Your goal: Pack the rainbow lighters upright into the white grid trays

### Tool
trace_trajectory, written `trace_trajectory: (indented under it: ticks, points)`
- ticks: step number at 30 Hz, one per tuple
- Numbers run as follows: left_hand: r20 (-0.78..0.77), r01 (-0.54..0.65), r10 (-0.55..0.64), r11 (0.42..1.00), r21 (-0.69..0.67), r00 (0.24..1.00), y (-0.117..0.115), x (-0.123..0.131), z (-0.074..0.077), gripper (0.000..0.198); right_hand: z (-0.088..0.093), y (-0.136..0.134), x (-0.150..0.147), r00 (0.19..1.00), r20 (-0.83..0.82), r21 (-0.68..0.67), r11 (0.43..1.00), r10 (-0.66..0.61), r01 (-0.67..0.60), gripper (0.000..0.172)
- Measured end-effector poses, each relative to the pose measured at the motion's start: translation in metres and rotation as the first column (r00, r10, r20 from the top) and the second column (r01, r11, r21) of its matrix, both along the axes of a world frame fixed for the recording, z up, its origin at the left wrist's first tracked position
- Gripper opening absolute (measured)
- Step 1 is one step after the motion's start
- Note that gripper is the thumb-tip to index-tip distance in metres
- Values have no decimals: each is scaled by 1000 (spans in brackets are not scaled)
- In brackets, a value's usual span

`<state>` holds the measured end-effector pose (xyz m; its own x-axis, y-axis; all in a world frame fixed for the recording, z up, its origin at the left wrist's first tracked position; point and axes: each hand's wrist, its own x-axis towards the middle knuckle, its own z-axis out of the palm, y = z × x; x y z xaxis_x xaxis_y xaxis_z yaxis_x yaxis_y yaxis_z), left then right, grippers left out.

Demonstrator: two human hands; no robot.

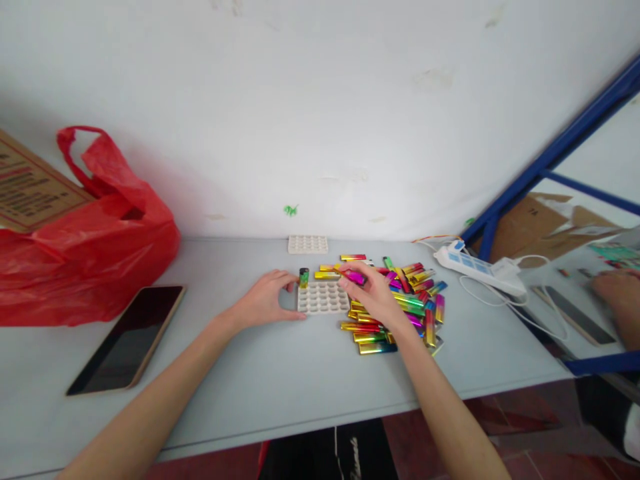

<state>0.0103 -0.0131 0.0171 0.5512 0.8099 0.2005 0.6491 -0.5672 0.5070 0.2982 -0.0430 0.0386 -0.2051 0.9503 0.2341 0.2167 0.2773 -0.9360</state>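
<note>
- Grey table [280,373] against a white wall [320,100]; a white tray [323,300] lies at its middle.
- Left hand [265,300] lies loose, fingers spread against the tray's left edge.
- Right hand [373,293] pinches a pink lighter [356,277] just above the tray's far right corner.
- Green lighter [303,277] stands upright in the far left corner.
- Pile [415,307] of lighters lies under and right of the right hand.
- Red bag [85,253] and phone [127,337] lie well left.

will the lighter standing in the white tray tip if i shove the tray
Probably not: the upright lighter sits in a corner socket of the white tray, which likely steadies its base. It is tall and narrow, so a sharp shove might rock it. The left hand holds the tray's edge, which should limit sliding.
</note>
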Motion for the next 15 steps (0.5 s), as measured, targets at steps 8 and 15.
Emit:
trace_trajectory:
  ticks: [8, 15]
  points:
    - [-6, -10, 10, 1000, 5, 1000, 1, -1, -2, 64, -3, -2, -11, 999, 13, 17, 999, -44, 43, 57]
    - [-12, -16, 16, 1000, -5, 1000, 0, 0, 0, 62, -3, -7, -23, 983, -150, -137, 982, 106, -127, 52]
